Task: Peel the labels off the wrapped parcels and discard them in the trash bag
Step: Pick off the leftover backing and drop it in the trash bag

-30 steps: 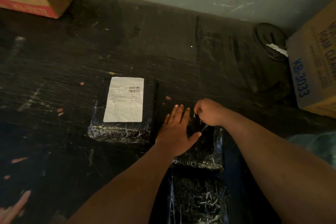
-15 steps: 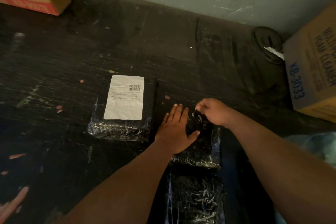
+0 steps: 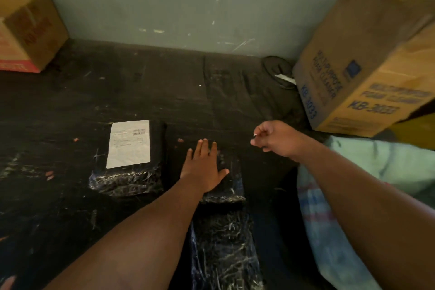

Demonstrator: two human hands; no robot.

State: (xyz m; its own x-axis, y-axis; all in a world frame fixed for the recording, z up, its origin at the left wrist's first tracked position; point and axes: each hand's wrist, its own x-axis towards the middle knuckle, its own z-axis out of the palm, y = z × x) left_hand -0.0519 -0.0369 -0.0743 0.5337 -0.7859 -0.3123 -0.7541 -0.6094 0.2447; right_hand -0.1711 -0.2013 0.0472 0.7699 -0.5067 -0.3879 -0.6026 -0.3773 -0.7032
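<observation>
Parcels wrapped in black film lie on the dark floor, and my left hand (image 3: 204,167) presses flat on the middle parcel (image 3: 227,179).

My fingers there are straight, palm down. My right hand (image 3: 275,138) hangs above the floor, off that parcel, fingers curled, pinching a tiny white scrap (image 3: 255,134). To the left sits a second parcel (image 3: 128,167) with its white label (image 3: 129,143) on top; a third parcel (image 3: 224,249) lies nearer me. A cardboard box (image 3: 360,66) leans against the wall on my right.

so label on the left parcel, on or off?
On. The white label lies flat on top of the left parcel, no corner lifted; neither hand touches it.
</observation>
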